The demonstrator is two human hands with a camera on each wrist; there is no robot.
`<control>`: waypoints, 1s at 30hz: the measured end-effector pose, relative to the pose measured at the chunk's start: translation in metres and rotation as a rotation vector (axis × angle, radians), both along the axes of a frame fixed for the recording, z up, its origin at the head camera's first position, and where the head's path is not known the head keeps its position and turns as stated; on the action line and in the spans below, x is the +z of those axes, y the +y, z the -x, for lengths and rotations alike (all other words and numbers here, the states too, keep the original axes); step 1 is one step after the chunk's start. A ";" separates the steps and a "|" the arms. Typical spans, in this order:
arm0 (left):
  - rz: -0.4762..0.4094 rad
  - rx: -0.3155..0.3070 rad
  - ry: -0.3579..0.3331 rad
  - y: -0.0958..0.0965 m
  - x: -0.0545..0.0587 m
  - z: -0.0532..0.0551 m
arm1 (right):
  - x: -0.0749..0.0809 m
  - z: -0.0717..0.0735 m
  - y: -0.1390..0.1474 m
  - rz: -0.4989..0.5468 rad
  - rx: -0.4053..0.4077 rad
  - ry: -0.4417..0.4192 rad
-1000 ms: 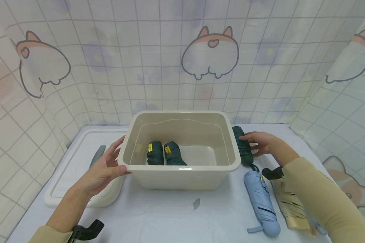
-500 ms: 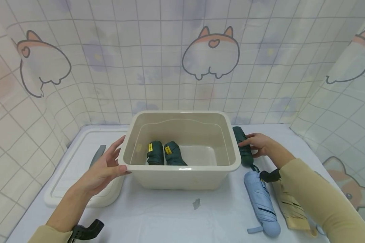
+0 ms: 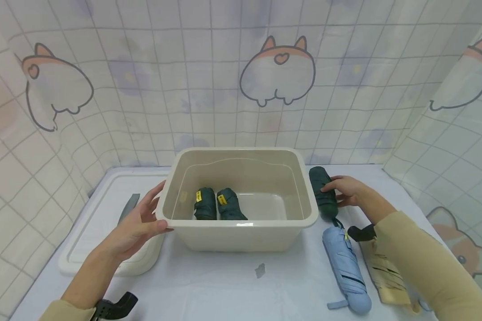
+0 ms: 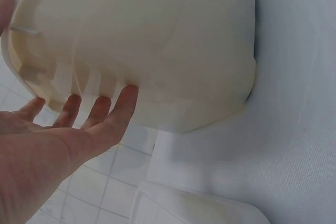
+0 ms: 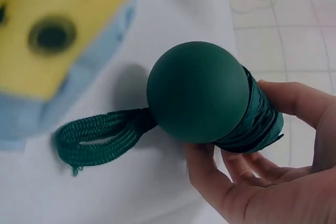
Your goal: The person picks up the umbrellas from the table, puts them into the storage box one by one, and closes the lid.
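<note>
A folded dark green umbrella (image 3: 324, 196) lies at the right side of the cream plastic bin (image 3: 245, 236). My right hand (image 3: 347, 191) grips it, and in the right wrist view the thumb and fingers stand on opposite sides of its wrapped canopy. Its round handle end and cord loop (image 5: 105, 137) face that camera. My left hand (image 3: 138, 227) holds the bin's front left corner, thumb at the rim and fingertips (image 4: 128, 93) against the outer wall. Two more folded dark green umbrellas (image 3: 205, 204) with yellow tags lie side by side in the bin's left half.
A folded light blue umbrella (image 3: 347, 272) and a beige one (image 3: 383, 272) lie at the front right, the beige one partly under my right sleeve. The white lid (image 3: 104, 196) with a grey handle lies left of the bin. A patterned curtain (image 3: 241, 111) stands behind the table.
The green umbrella in my right hand has shifted slightly to the right, away from the bin. The left hand and the bin have stayed in place.
</note>
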State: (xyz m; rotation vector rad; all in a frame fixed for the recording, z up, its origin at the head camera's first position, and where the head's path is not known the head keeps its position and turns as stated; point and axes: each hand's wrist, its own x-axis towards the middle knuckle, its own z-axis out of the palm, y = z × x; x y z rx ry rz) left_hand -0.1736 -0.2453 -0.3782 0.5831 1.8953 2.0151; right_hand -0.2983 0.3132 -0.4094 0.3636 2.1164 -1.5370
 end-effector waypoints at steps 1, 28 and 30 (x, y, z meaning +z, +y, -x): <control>-0.002 -0.001 0.000 0.000 0.000 0.000 | 0.001 -0.001 0.001 0.006 -0.002 0.003; 0.034 0.030 0.014 0.000 0.000 -0.002 | 0.065 -0.025 0.005 0.151 0.084 0.133; 0.039 0.029 0.016 0.001 0.000 -0.002 | 0.071 -0.026 0.002 0.155 0.092 0.143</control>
